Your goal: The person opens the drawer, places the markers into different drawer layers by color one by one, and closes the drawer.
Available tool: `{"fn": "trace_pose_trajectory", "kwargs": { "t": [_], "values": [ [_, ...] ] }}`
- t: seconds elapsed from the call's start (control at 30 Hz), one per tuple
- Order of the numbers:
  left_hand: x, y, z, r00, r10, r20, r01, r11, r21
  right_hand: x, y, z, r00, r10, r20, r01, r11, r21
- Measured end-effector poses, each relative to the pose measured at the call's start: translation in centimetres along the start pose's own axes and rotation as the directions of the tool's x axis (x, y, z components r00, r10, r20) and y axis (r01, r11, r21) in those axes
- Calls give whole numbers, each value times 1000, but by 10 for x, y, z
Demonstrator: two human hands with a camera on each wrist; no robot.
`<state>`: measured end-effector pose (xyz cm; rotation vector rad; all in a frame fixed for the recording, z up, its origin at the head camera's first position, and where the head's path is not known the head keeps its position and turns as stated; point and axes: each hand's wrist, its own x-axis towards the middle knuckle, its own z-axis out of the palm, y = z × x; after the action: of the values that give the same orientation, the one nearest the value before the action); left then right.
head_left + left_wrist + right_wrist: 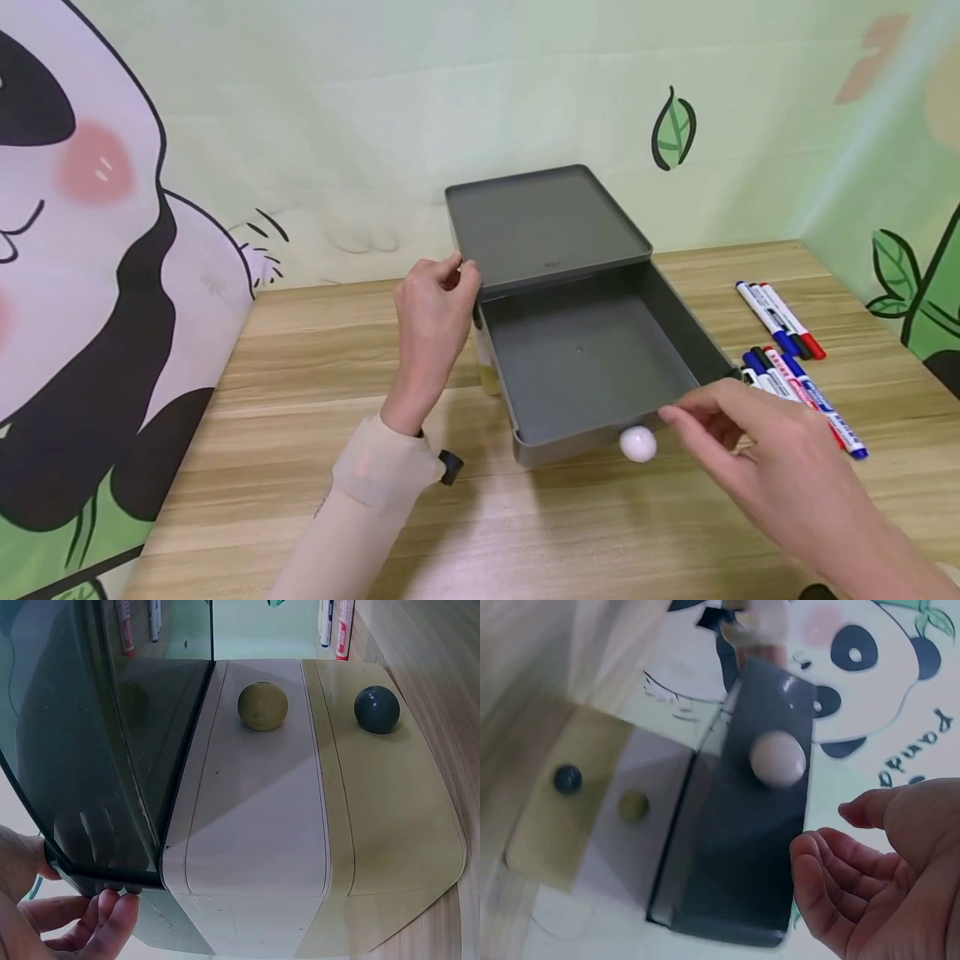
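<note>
A small desktop drawer box with a grey top stands on the table, and its grey upper drawer is pulled far out, with nothing inside. That drawer's front bears a round white knob. My left hand holds the box at its left side, fingers curled against the grey edge. My right hand is by the right end of the drawer front, fingers loosely bent; in the right wrist view its fingertips are at the drawer's rim, thumb apart. Beneath are a whitish drawer with an olive knob and a khaki drawer with a dark knob, both pushed in.
On the right of the wooden table lie two groups of capped markers. Three markers are farther back; several more markers lie nearer, partly behind my right hand. A printed backdrop with a panda stands behind and left.
</note>
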<state>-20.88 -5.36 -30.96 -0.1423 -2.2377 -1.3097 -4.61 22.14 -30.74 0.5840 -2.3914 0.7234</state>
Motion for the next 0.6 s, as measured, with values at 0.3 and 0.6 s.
{"fn": "trace_pose_trajectory", "kwargs": {
  "t": [0.3,0.6],
  "values": [
    [-2,-2,1,1000,-15,-17,15,999,-30,21,29,-36,978,199,-55,-202,978,-54],
    [-2,-4,3,1000,-3,-8,3,998,-56,40,64,-55,921,390,18,-383,912,-145]
  ]
}}
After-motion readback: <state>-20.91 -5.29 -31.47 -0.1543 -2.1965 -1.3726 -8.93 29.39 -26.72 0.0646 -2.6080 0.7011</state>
